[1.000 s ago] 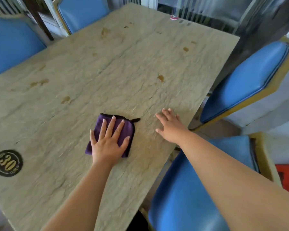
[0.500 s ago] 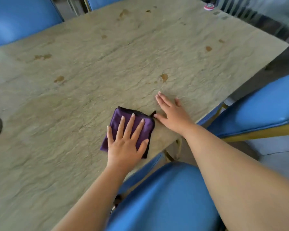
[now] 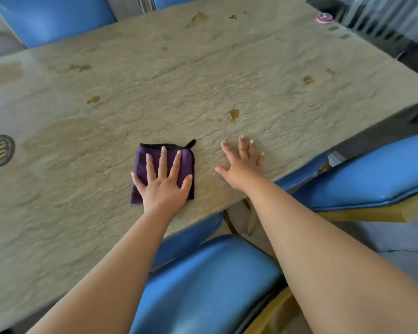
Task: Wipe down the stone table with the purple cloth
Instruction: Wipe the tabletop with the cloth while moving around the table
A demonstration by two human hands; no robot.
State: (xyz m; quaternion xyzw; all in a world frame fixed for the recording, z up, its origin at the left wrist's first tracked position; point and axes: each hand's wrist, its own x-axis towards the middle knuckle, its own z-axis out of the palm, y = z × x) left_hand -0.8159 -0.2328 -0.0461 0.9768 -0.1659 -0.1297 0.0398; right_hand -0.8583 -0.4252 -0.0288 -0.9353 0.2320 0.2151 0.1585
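Observation:
The purple cloth [image 3: 143, 162], edged in black, lies flat on the beige stone table [image 3: 203, 80] near its front edge. My left hand [image 3: 165, 186] presses down on the cloth with fingers spread, covering most of it. My right hand [image 3: 243, 168] rests flat and empty on the bare stone to the right of the cloth, a hand's width away. Brown stains mark the tabletop, one just beyond my right hand [image 3: 234, 114], others further left [image 3: 93, 100] and right [image 3: 307, 80].
A round dark badge with "30" [image 3: 0, 150] sits at the table's left side. A small red and white cap [image 3: 324, 18] lies at the far right corner. Blue padded chairs stand below me [image 3: 203, 285], to the right [image 3: 372, 174] and at the far side [image 3: 51, 18].
My left hand has slid the cloth to the left, away from my right hand, which it touched half a second ago. The right hand has stayed in place on the stone.

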